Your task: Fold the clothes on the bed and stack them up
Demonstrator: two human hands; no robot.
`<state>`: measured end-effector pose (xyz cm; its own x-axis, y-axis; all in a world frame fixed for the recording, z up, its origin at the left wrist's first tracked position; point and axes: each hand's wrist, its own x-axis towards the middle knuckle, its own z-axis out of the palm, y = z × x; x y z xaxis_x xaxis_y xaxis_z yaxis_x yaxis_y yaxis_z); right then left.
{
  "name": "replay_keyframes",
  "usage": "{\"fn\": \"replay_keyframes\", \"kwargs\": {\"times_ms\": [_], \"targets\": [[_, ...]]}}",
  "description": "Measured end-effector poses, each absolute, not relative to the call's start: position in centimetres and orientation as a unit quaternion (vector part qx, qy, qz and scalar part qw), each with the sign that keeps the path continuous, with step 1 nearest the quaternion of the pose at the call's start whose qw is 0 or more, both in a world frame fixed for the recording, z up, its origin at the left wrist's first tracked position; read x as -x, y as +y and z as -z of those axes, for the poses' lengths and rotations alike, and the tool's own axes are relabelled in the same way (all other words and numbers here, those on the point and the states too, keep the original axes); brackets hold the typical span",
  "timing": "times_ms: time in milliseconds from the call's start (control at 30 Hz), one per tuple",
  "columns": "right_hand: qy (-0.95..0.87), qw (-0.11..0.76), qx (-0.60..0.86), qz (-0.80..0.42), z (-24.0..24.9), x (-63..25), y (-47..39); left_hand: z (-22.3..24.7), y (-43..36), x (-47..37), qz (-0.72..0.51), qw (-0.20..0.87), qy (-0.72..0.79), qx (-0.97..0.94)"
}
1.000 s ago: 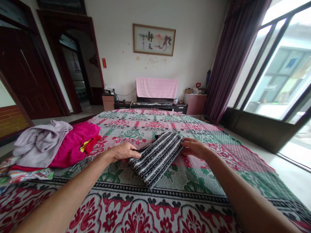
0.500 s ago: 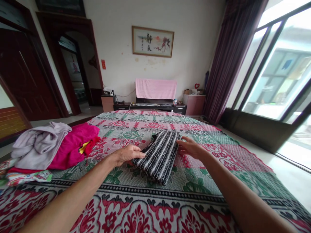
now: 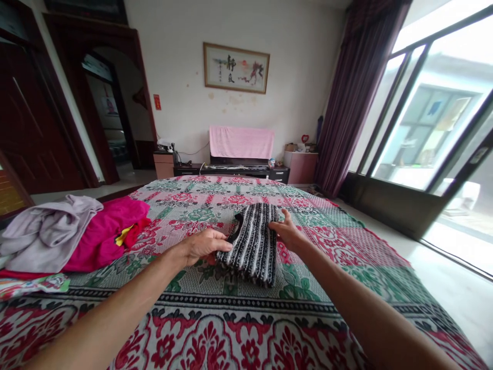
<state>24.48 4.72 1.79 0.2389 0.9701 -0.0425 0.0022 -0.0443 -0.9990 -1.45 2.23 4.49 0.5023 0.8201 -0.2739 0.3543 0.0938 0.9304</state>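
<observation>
A folded black-and-white striped knit garment (image 3: 254, 246) rests on the patterned bedspread (image 3: 200, 221) in front of me. My left hand (image 3: 206, 245) pinches its left edge, thumb on top and fingers underneath. At the upper right edge, my right hand (image 3: 285, 231) has its thumb on the knit while the index finger points up, apart from it; the other fingers are partly hidden behind the edge. The garment's lower end shows several layers stacked together.
To the left lie a heaped pale grey garment (image 3: 57, 231), a magenta garment (image 3: 103, 231) and a colourful printed cloth (image 3: 34, 286). Beyond the bed, a pink cloth (image 3: 242, 142) covers a screen on a low cabinet (image 3: 188, 168). A window and purple curtain (image 3: 346, 97) stand right.
The knit garment has turned so that its stripes run straighter towards me. My right hand has shifted slightly left with it, and its index finger has lifted. The view has swung a little right.
</observation>
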Motion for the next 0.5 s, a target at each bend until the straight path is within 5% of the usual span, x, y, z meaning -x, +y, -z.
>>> {"fn": "replay_keyframes", "kwargs": {"times_ms": [500], "targets": [[-0.411, 0.526, 0.713, -0.216, -5.6, -41.5, 5.9, -3.1, 0.2, -19.5, -0.294, 0.579, 0.401, -0.646]]}}
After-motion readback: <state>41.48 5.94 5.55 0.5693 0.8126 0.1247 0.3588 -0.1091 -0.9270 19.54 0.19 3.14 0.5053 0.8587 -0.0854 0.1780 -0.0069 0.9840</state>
